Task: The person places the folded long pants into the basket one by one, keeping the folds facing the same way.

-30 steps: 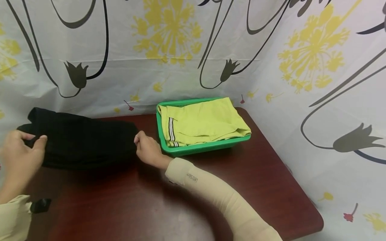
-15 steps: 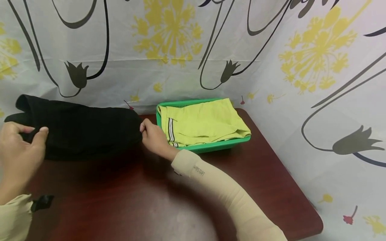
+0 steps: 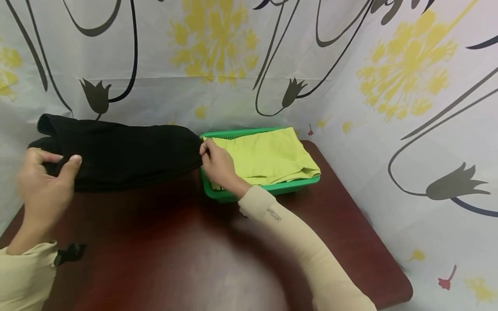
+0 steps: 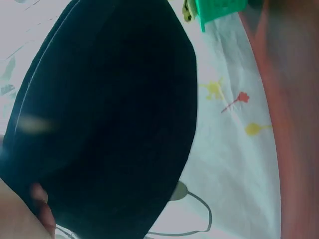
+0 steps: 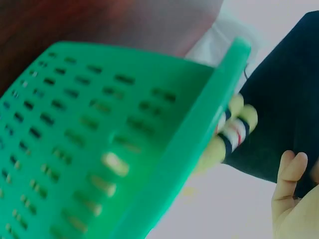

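A folded black garment (image 3: pixel 132 151) hangs stretched above the table between my two hands. My left hand (image 3: pixel 48 185) pinches its left end between thumb and fingers. The right hand (image 3: pixel 221 163) grips the opposite end, in front of the left side of the green basket (image 3: pixel 278 188). Inside that basket lies a folded yellow-green garment (image 3: pixel 268 151), its left part covered by my right hand. The black cloth (image 4: pixel 114 109) fills much of the left wrist view. In the right wrist view, the basket's slotted wall (image 5: pixel 114 99) is close, and striped trim (image 5: pixel 234 134) shows past the rim.
The dark red table (image 3: pixel 186 259) extends below and to the right of the hands. Behind it and along its right side hang white sheets (image 3: pixel 342 108) with yellow and grey flower prints. The basket stands near the back right corner.
Both hands have lifted the black garment off the table and carried it up and to the right, toward the basket. The basket and yellow-green garment have stayed put.
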A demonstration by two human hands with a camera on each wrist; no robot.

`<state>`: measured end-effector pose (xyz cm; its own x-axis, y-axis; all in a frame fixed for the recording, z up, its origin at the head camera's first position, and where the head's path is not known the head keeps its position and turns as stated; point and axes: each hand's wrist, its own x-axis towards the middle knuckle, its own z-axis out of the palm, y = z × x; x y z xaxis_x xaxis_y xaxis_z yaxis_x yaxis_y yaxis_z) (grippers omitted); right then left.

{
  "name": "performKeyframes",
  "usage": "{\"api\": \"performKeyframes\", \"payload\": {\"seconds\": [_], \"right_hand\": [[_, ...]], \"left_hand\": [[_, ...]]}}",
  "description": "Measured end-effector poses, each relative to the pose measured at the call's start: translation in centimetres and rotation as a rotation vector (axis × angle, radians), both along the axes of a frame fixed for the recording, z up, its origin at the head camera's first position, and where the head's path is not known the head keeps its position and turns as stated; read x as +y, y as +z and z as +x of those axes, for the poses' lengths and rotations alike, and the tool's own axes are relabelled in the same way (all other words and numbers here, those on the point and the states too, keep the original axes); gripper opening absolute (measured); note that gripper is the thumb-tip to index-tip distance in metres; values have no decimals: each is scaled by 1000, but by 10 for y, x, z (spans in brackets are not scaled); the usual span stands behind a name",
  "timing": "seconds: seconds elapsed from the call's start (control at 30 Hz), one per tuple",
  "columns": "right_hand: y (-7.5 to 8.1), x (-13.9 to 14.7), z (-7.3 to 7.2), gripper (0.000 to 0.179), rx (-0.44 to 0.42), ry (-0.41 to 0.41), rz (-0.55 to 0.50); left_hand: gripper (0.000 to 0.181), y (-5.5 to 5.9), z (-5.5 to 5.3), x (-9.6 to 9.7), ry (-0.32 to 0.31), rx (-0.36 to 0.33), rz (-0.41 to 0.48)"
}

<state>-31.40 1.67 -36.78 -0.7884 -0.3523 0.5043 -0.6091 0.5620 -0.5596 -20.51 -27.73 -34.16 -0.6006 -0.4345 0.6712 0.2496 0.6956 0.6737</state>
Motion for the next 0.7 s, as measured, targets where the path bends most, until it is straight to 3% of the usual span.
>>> {"api": "performKeyframes", "payload": {"seconds": [0.1,0.23,0.37,0.43,0.7], "right_hand": [[2,10,-2,11,19,-28,8],[6,26,-9,12,83,-73,7],[8,47,-18,15,146,-166,23],[9,56,-21,15,172,-211,27],[10,91,-25,15,312,-315,7]], "left_hand": [[43,0,-3,7,-94,44,21],[20,-3,-11,19,-206,112,-48],[25,-9,-19,35,-244,149,-208],[25,-11,-22,45,-266,156,-246],[24,-13,-32,77,-360,133,-234]]}}
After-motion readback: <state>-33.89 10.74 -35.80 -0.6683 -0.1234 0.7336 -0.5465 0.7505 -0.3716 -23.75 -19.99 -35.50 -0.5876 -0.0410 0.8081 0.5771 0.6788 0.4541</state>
